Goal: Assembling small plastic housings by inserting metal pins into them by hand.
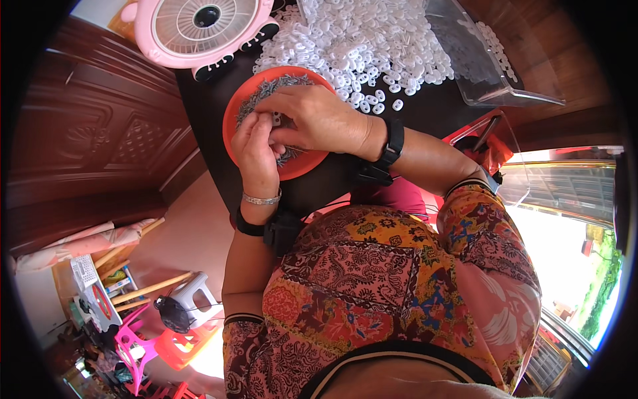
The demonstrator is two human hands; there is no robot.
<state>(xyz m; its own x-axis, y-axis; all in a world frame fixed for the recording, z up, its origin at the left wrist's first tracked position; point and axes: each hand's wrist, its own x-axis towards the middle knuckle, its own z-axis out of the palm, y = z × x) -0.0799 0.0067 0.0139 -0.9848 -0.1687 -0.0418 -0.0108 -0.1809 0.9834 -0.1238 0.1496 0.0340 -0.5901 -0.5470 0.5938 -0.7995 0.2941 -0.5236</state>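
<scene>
My left hand [256,154] and my right hand [318,118] meet over a round red-orange bowl [232,110]. Inside it lie many small grey screws [292,80]. Between the fingertips shows a small white two-holed plastic piece [276,120], partly covered. The left fingers are closed around it. From the right, the other hand's fingers curl in with thumb and fingertips close to the piece; what they pinch is hidden. Just beyond the bowl spreads a large heap of similar white oval pieces [372,46], a few of them loose at its near edge [397,104].
A pink fan [153,33] stands at the far left of the dark table [206,110]. A clear plastic bin [488,96] lies at the far right by the heap. Red plastic containers [502,126] sit right of the table. Stools [198,299] stand at lower left.
</scene>
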